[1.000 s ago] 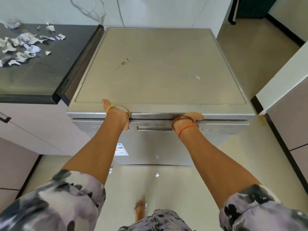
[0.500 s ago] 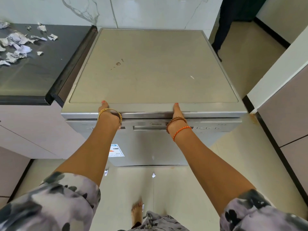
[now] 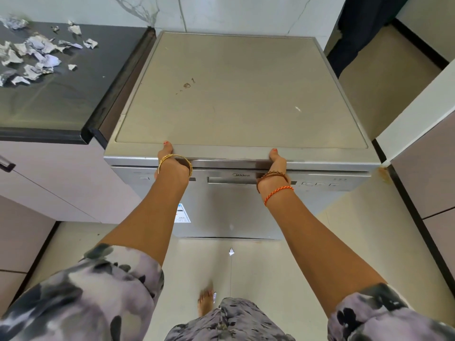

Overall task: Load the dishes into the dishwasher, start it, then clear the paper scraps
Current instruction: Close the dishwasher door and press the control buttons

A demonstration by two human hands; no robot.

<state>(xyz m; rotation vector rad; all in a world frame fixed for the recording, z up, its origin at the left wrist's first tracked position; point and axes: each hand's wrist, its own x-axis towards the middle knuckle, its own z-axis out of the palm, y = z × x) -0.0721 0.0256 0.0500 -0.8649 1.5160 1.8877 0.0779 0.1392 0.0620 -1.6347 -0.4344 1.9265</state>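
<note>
A silver dishwasher [image 3: 236, 94] stands before me with its door closed and a flat, bare top. My left hand [image 3: 172, 166] grips the front lip of its top left of centre, thumb on top, fingers hidden under the lip. My right hand [image 3: 277, 166] grips the same lip right of centre, thumb up over the edge. The control panel [image 3: 317, 183] with its buttons sits just below the lip at the right. Torn white paper scraps [image 3: 37, 52] lie scattered on the black counter [image 3: 61, 99] at the left. No dishes are in sight.
One small paper scrap [image 3: 231, 251] lies on the pale floor tiles in front of the dishwasher. My bare foot [image 3: 205, 301] stands below it. Cabinets [image 3: 423, 168] close in at the right and a dark-trousered leg [image 3: 357, 28] of another person shows at the top right.
My right hand has turned from lying sideways along the lip to gripping it with the thumb up. The view has shifted slightly; the left hand stays on the lip.
</note>
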